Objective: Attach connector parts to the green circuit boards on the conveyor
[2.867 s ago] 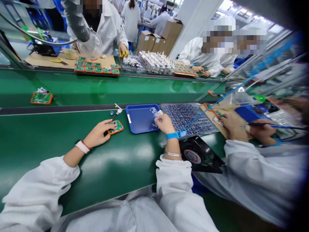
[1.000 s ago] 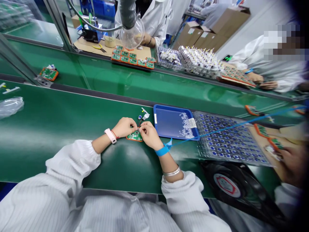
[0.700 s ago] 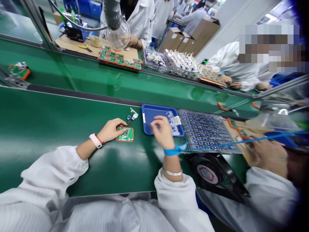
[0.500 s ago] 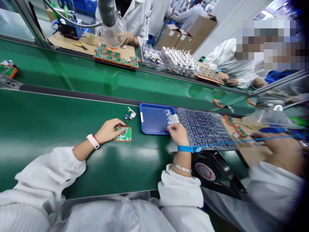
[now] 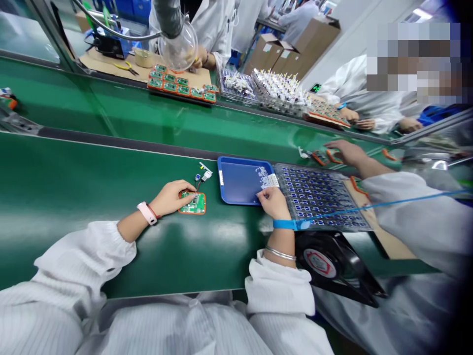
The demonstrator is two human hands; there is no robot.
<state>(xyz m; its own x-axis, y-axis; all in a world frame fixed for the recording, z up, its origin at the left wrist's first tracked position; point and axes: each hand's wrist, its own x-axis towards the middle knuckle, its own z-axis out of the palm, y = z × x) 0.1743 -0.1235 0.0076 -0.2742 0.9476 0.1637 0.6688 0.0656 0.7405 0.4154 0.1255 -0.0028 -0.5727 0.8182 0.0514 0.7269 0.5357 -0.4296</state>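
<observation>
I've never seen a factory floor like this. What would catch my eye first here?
First comes the long green bench, where the left hand rests on a green circuit board in an orange frame. To its right, the right hand sits at a blue tray with small white pieces, next to a clear tray packed with blue parts. Farther off, a clear dome hangs from a grey hose.

Worn on the person's head, the camera looks forward and down over their white sleeves (image 5: pixel 81 261), close above the blue tray (image 5: pixel 240 183), and beyond the tray it faces across to the far green bench (image 5: pixel 236 130).
</observation>
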